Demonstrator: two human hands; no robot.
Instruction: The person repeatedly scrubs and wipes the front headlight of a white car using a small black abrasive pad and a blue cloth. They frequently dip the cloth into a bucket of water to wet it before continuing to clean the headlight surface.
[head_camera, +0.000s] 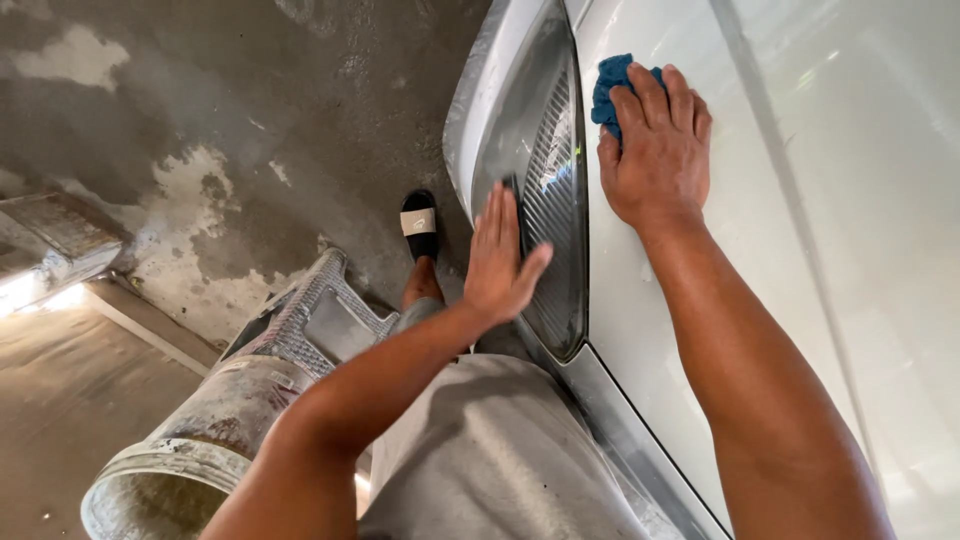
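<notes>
My right hand (655, 150) presses a blue cloth (610, 88) flat against the white body panel of a car (760, 180); only the cloth's upper left edge shows past my fingers. My left hand (500, 260) lies flat, fingers together and thumb out, on the dark headlight lens (550, 210) beside that panel. It holds nothing. Both forearms reach up from the bottom of the view.
Below lie a wet, patchy concrete floor (200, 120), a grey metal step stool (320, 320) and a stained bucket (190, 450) at lower left. My foot in a black sandal (420, 225) stands by the bumper (470, 110). Grey shorts fill the bottom centre.
</notes>
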